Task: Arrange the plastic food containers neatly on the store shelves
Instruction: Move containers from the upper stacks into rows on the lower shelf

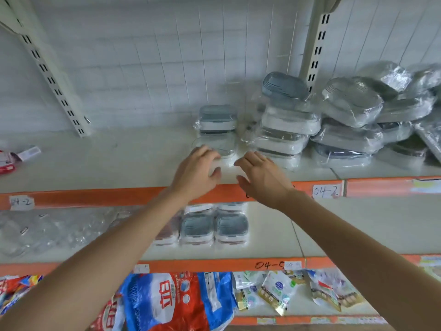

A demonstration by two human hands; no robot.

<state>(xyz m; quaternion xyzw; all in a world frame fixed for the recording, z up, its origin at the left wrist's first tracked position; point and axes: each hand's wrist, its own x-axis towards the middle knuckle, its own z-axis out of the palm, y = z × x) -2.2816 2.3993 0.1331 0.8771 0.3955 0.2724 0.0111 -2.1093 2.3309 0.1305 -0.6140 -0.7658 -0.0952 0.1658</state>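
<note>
A short stack of small plastic food containers (216,120) with grey-blue lids, wrapped in clear film, stands on the upper shelf (119,163). My left hand (198,170) reaches to its lower front, fingers spread and touching the bottom container's left side. Just to the right, my right hand (260,173) hovers with straight fingers, and I cannot tell whether it touches anything. A taller leaning stack of larger containers (286,125) stands right of the small stack. More small containers (230,229) sit in a row on the shelf below.
A loose heap of film-wrapped containers (353,108) fills the upper shelf's right end. Clear plastic items (47,232) lie at the lower shelf's left. Bagged goods (167,304) lie on the bottom shelf. A slotted upright (316,48) rises behind the stacks.
</note>
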